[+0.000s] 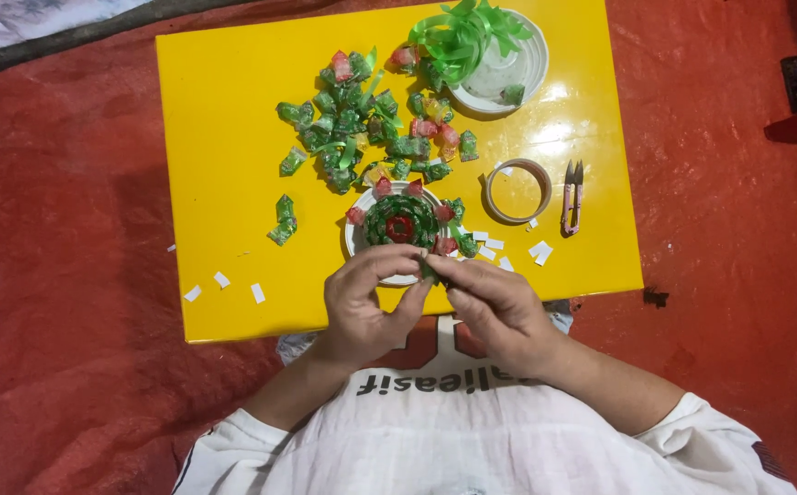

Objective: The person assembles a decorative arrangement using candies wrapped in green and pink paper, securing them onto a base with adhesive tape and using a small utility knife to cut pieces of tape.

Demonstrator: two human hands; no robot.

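1. your left hand [362, 298] and right hand [494, 302] meet at the tabletop's [224, 183] 6 o'clock edge, fingers pinched shut on a small green wrapper piece [428, 269].
2. the wrapper rosette [401, 220] sits just beyond, at 12 o'clock from your hands.
3. open yellow room lies at 9 o'clock; scissors [571, 197] stand at 2 o'clock.

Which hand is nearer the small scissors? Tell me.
Right. The right hand lies below-left of the scissors; the left hand sits farther left, beyond it.
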